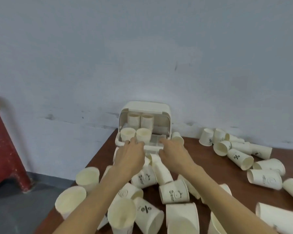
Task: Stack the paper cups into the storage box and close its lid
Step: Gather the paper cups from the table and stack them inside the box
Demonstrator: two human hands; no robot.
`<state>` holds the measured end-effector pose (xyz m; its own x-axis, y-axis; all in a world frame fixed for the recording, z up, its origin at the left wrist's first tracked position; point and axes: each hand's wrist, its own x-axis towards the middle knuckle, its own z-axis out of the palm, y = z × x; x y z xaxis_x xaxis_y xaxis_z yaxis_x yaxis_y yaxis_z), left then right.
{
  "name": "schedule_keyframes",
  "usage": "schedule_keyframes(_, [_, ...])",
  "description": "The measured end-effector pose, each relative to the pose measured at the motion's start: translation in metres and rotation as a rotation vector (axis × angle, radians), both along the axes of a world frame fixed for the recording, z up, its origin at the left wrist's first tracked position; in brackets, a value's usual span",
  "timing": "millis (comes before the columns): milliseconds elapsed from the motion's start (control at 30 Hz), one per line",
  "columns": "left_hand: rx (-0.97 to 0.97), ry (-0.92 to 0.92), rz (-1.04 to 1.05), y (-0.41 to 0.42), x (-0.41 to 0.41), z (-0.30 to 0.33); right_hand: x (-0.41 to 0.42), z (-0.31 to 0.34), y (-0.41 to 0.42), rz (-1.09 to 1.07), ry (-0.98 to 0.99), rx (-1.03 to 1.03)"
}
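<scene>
Cream storage box (145, 107) at twelve o'clock is part-filled; both grips, left hand (130, 153) and right hand (172, 152), are held released at its front edge, so a loose paper cup (143, 178) must be grasped next.

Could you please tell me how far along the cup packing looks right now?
Early. Four cups stand in the open storage box, with its lid raised. Left hand and right hand are at its front edge; their grip is unclear. Many loose cups remain on the table.
</scene>
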<state>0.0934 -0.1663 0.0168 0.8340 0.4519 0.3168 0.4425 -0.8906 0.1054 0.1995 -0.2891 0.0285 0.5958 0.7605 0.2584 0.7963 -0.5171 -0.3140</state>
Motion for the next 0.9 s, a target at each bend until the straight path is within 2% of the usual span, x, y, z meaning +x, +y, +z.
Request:
schedule_keyframes(233, [-0.152,-0.151,-0.048,-0.052,-0.036,-0.017,-0.03,-0.008,-0.062,-0.065,0.027,0.053])
schedule_keyframes(400, [-0.216,-0.184,-0.049,-0.069,-0.059,-0.023,-0.06,-0.019,-0.081,-0.059,0.02,0.071])
schedule_keyframes(900, [-0.285,-0.28,-0.031,-0.018,-0.154,-0.042,-0.175,-0.044,-0.039,-0.055,0.058,0.167])
